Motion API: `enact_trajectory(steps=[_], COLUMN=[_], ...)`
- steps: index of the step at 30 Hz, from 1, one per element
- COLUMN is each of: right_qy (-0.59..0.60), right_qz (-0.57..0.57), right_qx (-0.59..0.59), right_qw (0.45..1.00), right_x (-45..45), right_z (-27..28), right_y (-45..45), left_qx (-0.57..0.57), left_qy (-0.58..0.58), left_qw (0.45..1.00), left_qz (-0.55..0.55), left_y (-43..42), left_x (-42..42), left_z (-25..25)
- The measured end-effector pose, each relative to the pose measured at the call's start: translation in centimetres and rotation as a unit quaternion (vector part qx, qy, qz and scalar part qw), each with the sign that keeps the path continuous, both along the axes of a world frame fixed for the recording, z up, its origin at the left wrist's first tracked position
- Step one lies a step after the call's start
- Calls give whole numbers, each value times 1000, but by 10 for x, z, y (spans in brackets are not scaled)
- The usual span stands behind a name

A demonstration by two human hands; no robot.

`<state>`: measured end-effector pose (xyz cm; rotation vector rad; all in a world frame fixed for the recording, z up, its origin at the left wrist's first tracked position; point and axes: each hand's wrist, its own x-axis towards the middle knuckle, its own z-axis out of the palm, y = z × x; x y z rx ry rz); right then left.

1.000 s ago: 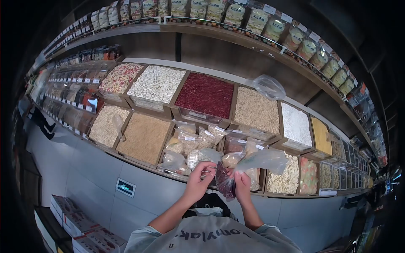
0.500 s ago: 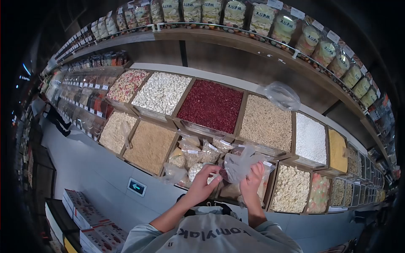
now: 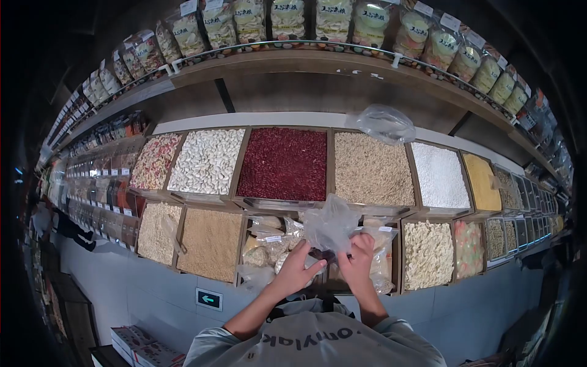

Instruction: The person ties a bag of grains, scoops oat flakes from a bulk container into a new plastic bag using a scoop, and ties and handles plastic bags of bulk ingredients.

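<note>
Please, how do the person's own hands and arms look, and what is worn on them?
The left hand and right hand are ungloved; the forearms are mostly bare below pale greyish sleeves. The grey garment carries dark lettering.

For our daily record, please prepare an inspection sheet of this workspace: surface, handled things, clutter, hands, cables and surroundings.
Surface: two rows of filled bins.
Handled things: clear plastic bag, dark contents low in it.
Clutter: packed bags in front bins; loose plastic at the back edge.
Hands: right hand pinches the bag; left hand is at its dark part, grip unclear.
Cables: nothing seen.
Surroundings: stocked shelf above; floor arrow sign, cartons and a person at left.
</note>
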<state>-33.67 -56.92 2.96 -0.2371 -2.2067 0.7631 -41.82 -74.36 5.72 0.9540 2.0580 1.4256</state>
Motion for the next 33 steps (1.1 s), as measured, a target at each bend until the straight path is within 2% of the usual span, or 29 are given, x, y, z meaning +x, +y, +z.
enact_trajectory(steps=[2,5,14,16,18,20,24,27,29,30,31,32,33], right_qy=[-26,-54,-98,-99,-97,-99,-88,-52,-104,-104,-77,-48,-48], right_qz=[-15,-45,-132,-137,-144,-113,-94,-40,-78,-75,-58,-41,-39], right_qx=[18,21,22,17,10,0,-12,-76,-285,-285,-266,-246,-247], right_qw=[999,997,986,985,985,989,992,995,950,950,959,967,967], right_x=[-6,-14,-41,-45,-47,-47,-51,-53,-50,-50,-50,-51,-49], right_z=[-1,5,20,27,32,37,40,50,57,55,50,48,49], right_y=[-16,-42,-109,-118,-123,-121,-110,-104,-102,-98,-93,-89,-86], left_qx=[3,-12,26,40,52,52,10,-11,-17,-18,61,138,158], left_qy=[8,53,17,101,86,19,27,76,61,62,-168,-387,-423], left_qw=[999,998,998,993,993,991,989,989,993,993,981,911,892], left_qz=[-41,-36,-62,-51,-59,-118,-146,-123,-103,-101,-70,-37,-20], left_y=[-16,-44,-105,-107,-107,-103,-96,-87,-79,-73,-68,-62,-56], left_x=[-12,-28,-94,-100,-100,-99,-92,-85,-81,-79,-78,-77,-75], left_z=[-10,-19,-18,-22,-21,-15,-18,-31,-47,-62,-72,-85,-106])
